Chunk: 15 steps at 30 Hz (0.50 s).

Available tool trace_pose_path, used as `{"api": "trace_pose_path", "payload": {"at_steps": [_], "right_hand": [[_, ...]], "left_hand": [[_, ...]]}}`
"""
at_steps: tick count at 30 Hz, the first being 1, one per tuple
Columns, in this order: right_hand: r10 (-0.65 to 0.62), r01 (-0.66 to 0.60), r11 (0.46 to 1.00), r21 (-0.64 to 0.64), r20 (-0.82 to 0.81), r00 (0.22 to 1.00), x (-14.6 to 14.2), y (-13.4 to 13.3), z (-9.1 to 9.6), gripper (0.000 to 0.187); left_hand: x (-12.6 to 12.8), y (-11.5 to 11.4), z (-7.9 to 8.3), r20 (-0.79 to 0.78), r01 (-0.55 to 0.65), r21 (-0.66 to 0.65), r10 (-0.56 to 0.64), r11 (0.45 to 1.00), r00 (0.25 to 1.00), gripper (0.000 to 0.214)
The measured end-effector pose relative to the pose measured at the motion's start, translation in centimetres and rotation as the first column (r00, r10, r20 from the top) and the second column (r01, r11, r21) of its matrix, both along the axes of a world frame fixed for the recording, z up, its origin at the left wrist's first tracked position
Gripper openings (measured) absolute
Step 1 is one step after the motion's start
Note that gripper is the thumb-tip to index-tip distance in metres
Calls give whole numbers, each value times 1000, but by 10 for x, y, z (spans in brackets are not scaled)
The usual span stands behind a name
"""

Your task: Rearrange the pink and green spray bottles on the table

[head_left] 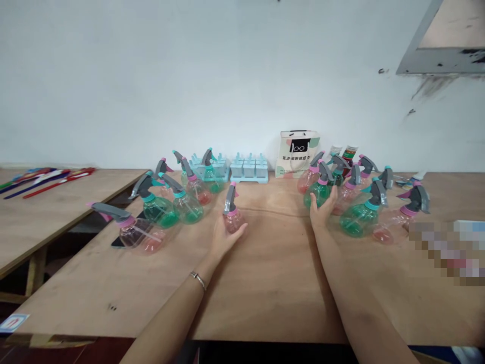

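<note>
My left hand (224, 235) is wrapped round the base of a pink spray bottle (232, 212) with a grey trigger, which stands upright near the table's middle. My right hand (323, 210) reaches toward the right-hand group of bottles, palm against a green spray bottle (317, 191), fingers partly spread. A bracelet (198, 279) sits on my left wrist. Several pink and green spray bottles (172, 202) stand or lie in the left-hand group, and several more (364, 212) on the right.
A wooden table (265, 283) holds everything. Light blue ice-pop moulds (249, 168) and a small white carton (297, 153) stand by the wall. A second table (34, 212) at left carries coloured long-handled items (45, 179). A blurred patch (447, 247) lies far right.
</note>
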State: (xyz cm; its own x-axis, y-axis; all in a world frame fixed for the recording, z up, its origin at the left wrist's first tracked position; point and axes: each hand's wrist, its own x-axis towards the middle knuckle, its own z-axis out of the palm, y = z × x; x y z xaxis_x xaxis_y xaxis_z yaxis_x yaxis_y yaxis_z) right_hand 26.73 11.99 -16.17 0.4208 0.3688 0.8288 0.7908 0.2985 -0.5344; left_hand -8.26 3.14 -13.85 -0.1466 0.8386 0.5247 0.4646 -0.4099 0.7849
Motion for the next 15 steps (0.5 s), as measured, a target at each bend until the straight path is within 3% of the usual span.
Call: {"api": "trace_pose_path", "payload": {"at_steps": [3, 5, 7, 8, 11, 13, 15], "right_hand": [[79, -84, 993, 78, 63, 995, -21, -15, 9, 59], [235, -238, 971, 27, 90, 968, -46, -26, 18, 51], [446, -443, 895, -52, 88, 891, -76, -36, 28, 47], [553, -546, 832, -95, 72, 830, -91, -40, 34, 48], [809, -797, 562, -222, -50, 585, -133, -48, 55, 72], [875, -879, 411, -240, -166, 454, -151, -49, 69, 84], [903, -922, 299, -247, -240, 357, -162, -48, 80, 84]], "left_hand": [[7, 1, -9, -40, 35, 46, -33, 998, 999, 74], [14, -1, -14, -98, 59, 77, -51, 995, 994, 80], [23, -7, -17, -170, 65, 91, -49, 994, 984, 85], [27, -9, -18, -204, 62, 90, -43, 994, 978, 86], [36, -14, -22, -295, 72, 85, -44, 994, 954, 86], [39, -13, -25, -326, 84, 104, -46, 991, 944, 83], [40, -11, -28, -313, 94, 144, -45, 985, 949, 79]]}}
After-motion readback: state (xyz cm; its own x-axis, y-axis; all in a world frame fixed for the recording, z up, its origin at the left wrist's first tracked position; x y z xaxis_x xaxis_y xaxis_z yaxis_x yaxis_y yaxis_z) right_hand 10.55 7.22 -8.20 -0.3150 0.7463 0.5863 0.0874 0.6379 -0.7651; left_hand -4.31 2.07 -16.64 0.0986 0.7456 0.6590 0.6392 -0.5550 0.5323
